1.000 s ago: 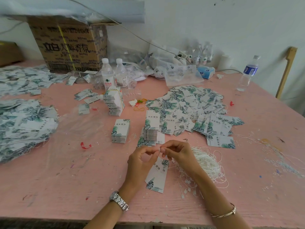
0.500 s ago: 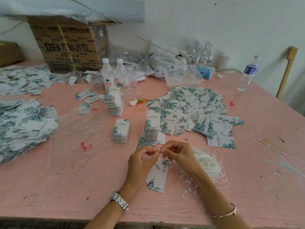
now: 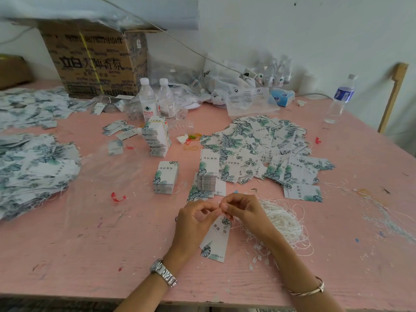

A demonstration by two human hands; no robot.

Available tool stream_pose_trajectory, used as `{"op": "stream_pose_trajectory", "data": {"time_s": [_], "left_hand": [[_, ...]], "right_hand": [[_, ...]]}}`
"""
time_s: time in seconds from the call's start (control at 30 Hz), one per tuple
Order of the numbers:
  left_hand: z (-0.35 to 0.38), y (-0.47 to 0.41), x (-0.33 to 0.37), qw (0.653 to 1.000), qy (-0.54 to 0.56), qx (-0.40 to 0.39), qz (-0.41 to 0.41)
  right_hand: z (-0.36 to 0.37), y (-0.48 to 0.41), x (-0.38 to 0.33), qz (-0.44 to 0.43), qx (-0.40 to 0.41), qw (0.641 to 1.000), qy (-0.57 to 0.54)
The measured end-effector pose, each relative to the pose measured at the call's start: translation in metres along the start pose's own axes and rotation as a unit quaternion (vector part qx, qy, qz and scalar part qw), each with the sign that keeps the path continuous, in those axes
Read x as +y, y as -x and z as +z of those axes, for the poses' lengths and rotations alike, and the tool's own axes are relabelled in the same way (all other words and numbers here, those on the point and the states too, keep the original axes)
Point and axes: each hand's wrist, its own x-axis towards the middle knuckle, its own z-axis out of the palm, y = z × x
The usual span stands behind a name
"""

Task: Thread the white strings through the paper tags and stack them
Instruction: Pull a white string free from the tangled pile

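Note:
My left hand (image 3: 193,224) and my right hand (image 3: 244,211) meet fingertip to fingertip just above the pink table, near its front edge. A white paper tag with green leaf print (image 3: 215,243) hangs down between them, pinched at its top end. My right fingers also pinch something thin and white there, seemingly a string end. A tangled heap of white strings (image 3: 283,221) lies just right of my right hand. Neat tag stacks (image 3: 166,177) (image 3: 208,174) stand behind my hands. A spread of loose tags (image 3: 258,147) covers the table beyond them.
A taller tag stack (image 3: 157,138) and two water bottles (image 3: 147,101) stand mid-table. Piles of strung tags (image 3: 33,167) fill the left side. A cardboard box (image 3: 94,61), plastic bags and a blue-capped bottle (image 3: 341,97) line the back wall. A red scrap (image 3: 118,197) lies left.
Almost nothing: both hands stay together at the tag's top end, with only slight finger movement.

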Motion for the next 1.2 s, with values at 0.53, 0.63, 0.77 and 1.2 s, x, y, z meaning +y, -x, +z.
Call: {"op": "stream_pose_trajectory", "data": {"time_s": [0.53, 0.63, 0.77, 1.2], "left_hand": [[-0.0005, 0.0012, -0.0007, 0.996, -0.076, 0.033, 0.027], [-0.0003, 0.0009, 0.0004, 0.996, -0.083, 0.035, 0.029], [-0.0005, 0.0009, 0.0016, 0.995, -0.083, 0.037, 0.030], [0.0010, -0.0004, 0.0063, 0.998, -0.023, 0.051, 0.024]], "right_hand": [[0.0039, -0.0028, 0.0017, 0.001, -0.004, 1.000, 0.026], [0.0046, -0.0030, 0.0025, -0.003, -0.002, 1.000, 0.023], [0.0047, -0.0033, 0.0032, -0.003, -0.004, 1.000, 0.010], [0.0037, -0.0032, -0.0003, 0.000, -0.001, 0.997, -0.077]]}}
